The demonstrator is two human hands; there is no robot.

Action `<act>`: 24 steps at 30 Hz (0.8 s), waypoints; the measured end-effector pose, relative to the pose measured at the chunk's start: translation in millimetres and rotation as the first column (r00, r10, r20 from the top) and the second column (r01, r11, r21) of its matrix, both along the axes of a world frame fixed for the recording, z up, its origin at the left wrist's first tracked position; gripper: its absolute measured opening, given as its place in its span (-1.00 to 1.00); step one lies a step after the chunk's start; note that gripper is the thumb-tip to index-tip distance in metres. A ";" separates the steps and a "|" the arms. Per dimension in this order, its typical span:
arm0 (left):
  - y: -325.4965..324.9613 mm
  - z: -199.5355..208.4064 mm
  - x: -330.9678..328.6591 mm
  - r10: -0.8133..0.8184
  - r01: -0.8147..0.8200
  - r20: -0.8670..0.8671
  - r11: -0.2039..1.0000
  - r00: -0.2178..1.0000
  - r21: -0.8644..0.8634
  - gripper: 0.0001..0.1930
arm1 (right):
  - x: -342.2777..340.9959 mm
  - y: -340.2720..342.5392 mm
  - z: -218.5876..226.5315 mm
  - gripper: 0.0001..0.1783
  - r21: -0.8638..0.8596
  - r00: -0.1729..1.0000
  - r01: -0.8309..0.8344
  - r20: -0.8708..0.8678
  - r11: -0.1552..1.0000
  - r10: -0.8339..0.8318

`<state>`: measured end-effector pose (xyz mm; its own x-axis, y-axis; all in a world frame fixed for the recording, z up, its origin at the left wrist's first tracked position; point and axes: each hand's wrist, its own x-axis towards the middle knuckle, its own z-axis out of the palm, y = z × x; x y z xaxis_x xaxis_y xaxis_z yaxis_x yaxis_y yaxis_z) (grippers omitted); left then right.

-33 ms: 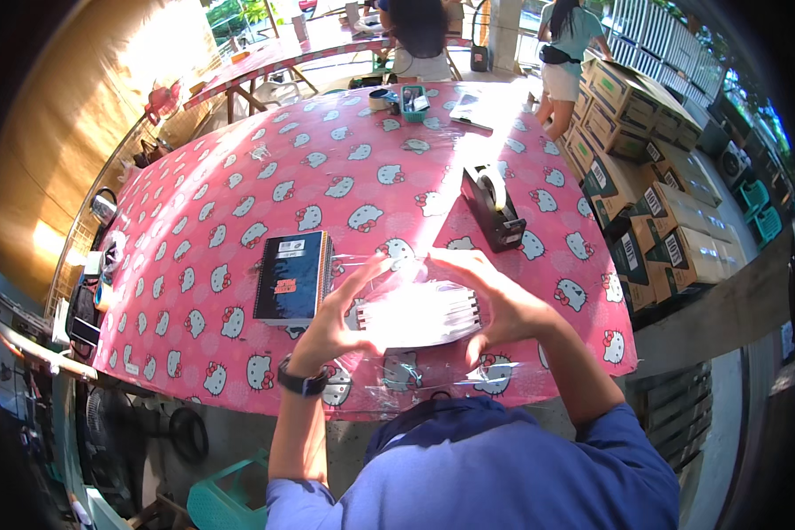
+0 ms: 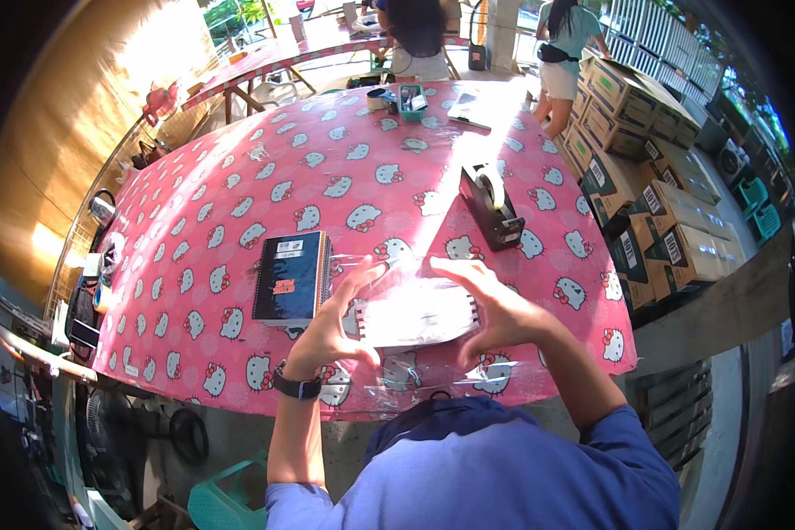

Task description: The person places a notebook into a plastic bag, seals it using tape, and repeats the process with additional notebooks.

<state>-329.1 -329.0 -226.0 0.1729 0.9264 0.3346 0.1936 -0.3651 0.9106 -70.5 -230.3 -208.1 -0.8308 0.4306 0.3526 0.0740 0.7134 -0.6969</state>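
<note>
A bright, sunlit stack of white spiral-bound pads (image 2: 418, 315) lies on a sheet of clear plastic (image 2: 415, 375) near the front of the table. My left hand (image 2: 334, 327) curves around the stack's left end, thumb at the near corner and fingers beyond the far side. At the opposite end my right hand (image 2: 502, 314) makes a similar wide curve. Both hands have thumb and fingers spread apart; glare hides whether the fingertips touch the pads or the plastic. A dark blue spiral notebook (image 2: 291, 281), apparently on top of others, sits just left of my left hand.
A black tape dispenser (image 2: 495, 208) stands beyond my right hand on the pink patterned tablecloth (image 2: 185, 305). Farther back are a green basket (image 2: 412, 103), a tape roll (image 2: 382, 100) and a flat pale item (image 2: 470, 110). Cardboard boxes (image 2: 645, 203) are stacked at right; two people stand behind.
Both hands have shifted very slightly toward me, their fingertips drawing back from the far side. The pads' edges look a little different under the glare.
</note>
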 end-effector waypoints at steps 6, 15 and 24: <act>0.8 -5.9 21.8 0.159 -0.109 -0.490 0.986 0.857 0.129 -0.32 | -15.7 -0.3 -31.6 -0.45 0.269 0.991 0.084 -0.125 0.959 -0.052; -17.6 -20.7 43.1 0.495 -0.297 -0.407 0.838 0.767 0.458 -0.82 | -26.3 -16.7 -30.9 -0.82 0.459 0.993 0.098 -0.109 0.883 -0.053; 29.7 -4.7 22.8 0.444 -0.481 -0.436 0.876 0.783 0.030 -0.84 | -61.2 52.3 -12.2 -0.55 0.183 0.959 0.147 0.214 0.972 -0.186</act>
<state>-306.4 -299.3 -230.8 -0.1776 0.9509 0.2535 0.6873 -0.0645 0.7235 -131.7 -178.0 -220.2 -0.8188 0.5218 0.2394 0.3446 0.7803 -0.5220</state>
